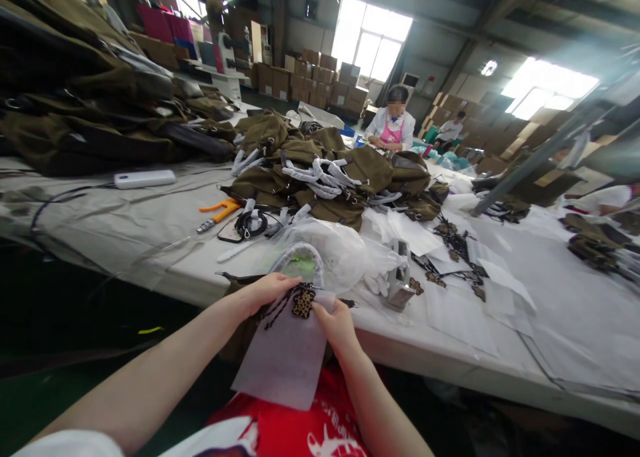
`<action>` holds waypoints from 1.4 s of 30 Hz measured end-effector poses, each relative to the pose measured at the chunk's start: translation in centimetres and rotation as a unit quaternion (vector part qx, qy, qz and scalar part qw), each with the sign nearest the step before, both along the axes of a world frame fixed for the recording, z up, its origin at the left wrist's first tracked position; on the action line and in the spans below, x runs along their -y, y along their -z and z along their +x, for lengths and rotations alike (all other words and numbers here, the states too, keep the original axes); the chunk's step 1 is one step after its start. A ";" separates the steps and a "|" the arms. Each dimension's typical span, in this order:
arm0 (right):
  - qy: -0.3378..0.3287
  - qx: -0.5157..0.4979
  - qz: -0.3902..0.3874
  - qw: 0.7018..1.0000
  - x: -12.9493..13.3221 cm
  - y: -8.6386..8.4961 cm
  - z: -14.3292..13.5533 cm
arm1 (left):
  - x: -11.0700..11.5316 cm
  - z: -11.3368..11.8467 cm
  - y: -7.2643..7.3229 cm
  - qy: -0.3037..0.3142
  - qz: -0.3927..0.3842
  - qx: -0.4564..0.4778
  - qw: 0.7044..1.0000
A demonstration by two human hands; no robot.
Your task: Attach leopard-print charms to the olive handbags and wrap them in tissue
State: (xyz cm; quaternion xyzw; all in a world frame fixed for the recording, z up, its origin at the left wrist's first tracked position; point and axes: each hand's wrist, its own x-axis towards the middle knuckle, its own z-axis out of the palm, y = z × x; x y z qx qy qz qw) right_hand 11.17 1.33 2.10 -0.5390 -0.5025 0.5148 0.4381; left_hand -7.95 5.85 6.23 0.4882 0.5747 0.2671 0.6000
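Observation:
At the table's front edge hangs an olive-green bag (239, 285) with a wrapped pale handle (320, 265) arching up. A leopard-print charm (303, 303) with black cords (278, 311) lies over a thin white sheet (283, 363) that drapes down in front of the bag. My left hand (267, 291) is closed at the top of the cords, fingertips pinched near the handle's base. From the right, my right hand (336, 323) pinches the sheet's edge, its thumb at the charm's side. The fingers behind the sheet are hidden.
Beyond my hands sit a clear plastic bag (335, 247), a metal holder (400, 283), orange-handled pliers (223, 211) and a coil of black cord (251, 224). Olive bags (320, 170) are piled behind. More charms (455, 240) and white sheets lie right. A co-worker (393, 123) sits across.

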 end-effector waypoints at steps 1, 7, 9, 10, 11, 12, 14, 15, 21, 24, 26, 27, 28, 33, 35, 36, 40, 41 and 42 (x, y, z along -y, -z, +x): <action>0.002 0.002 0.001 1.000 0.1 0.0 0.0 | 0.1 0.0 0.0 0.012 -0.006 0.015 1.000; -0.017 0.005 0.015 1.000 0.3 -0.2 0.2 | 1.0 0.2 -0.5 0.030 -0.052 0.099 0.993; -0.024 0.001 0.018 1.000 0.3 0.0 0.2 | 1.4 0.4 -0.7 0.032 -0.062 0.119 0.990; -0.027 -0.003 0.020 0.999 0.3 0.2 0.2 | 1.5 0.5 -0.7 0.031 -0.057 0.115 0.991; -0.029 -0.008 0.021 0.999 0.3 0.3 0.3 | 1.7 0.7 -0.7 0.030 -0.044 0.103 0.993; -0.031 -0.010 0.024 0.999 0.3 0.3 0.3 | 1.8 0.8 -0.7 0.030 -0.028 0.088 0.995; -0.037 -0.002 0.038 0.999 0.5 0.2 0.3 | 2.0 1.1 -0.6 0.035 0.001 0.067 0.997; -0.042 0.010 0.048 0.998 0.6 0.0 0.3 | 2.1 1.2 -0.5 0.041 0.007 0.063 0.997; -0.001 0.255 0.115 0.960 1.6 -1.6 0.9 | 2.3 1.2 -0.5 0.045 0.012 0.083 0.995; 0.033 0.273 0.121 0.954 1.6 -1.9 0.9 | 2.5 1.3 -0.3 0.036 0.015 0.070 0.997; 0.043 0.203 0.091 0.974 1.4 -2.0 0.4 | 2.6 1.6 0.0 0.033 0.040 0.046 0.998; 0.043 0.159 0.066 0.984 1.3 -2.0 0.0 | 2.7 1.9 0.1 0.033 0.069 0.026 0.997; 0.042 0.117 0.037 0.992 1.2 -2.0 -0.4 | 2.8 2.1 0.2 0.032 0.105 0.000 0.994; 0.033 -0.007 -0.026 0.999 0.9 -1.9 -1.6 | 3.9 3.2 0.8 -0.001 0.212 -0.085 0.974; 0.024 -0.044 -0.026 0.998 1.0 -1.8 -1.5 | 4.4 3.3 1.0 -0.022 0.207 -0.087 0.974; 0.021 -0.056 -0.025 0.998 1.0 -1.8 -1.5 | 4.5 3.3 1.2 -0.031 0.206 -0.090 0.974; 0.012 -0.055 0.001 0.998 1.3 -1.9 -1.6 | 4.9 3.0 1.4 -0.028 0.221 -0.093 0.970; 0.009 -0.050 0.006 0.999 1.4 -1.9 -1.7 | 4.9 3.0 1.3 -0.020 0.228 -0.094 0.969; 0.008 -0.045 0.005 0.999 1.3 -2.0 -1.7 | 5.0 2.9 1.2 -0.011 0.235 -0.095 0.967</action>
